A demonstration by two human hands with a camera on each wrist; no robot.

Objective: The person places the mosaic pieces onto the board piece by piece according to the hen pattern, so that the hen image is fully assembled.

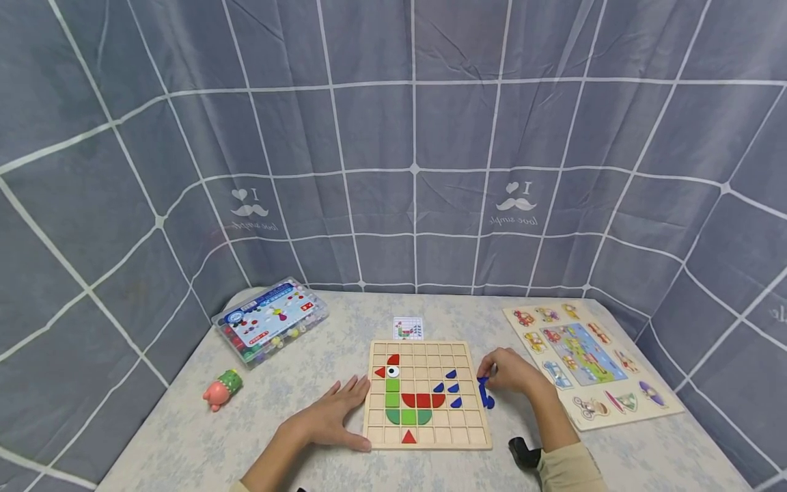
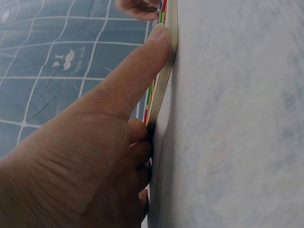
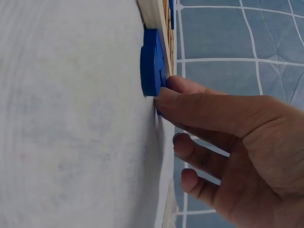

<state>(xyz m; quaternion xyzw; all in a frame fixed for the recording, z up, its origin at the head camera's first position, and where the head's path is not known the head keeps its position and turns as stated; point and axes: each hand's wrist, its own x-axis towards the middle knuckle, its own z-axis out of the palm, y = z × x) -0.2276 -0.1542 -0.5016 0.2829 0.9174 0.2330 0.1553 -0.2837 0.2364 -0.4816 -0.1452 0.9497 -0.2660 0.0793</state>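
A wooden grid board lies flat on the table. Coloured pieces in its cells form a bird-like figure, with a white eye tile, green squares, red pieces and several blue half-round pieces. Along the board's left edge rests my left hand, fingers extended, its thumb touching the edge near the front corner. Just off the right edge, my right hand pinches a blue piece between thumb and index finger, mostly hidden by them. More blue pieces lie beside it against the board.
A small pattern card sits behind the board. To the left are a clear case of coloured beads and a pink-and-green toy figure. A picture puzzle board lies at right. Grey checked curtain surrounds the table.
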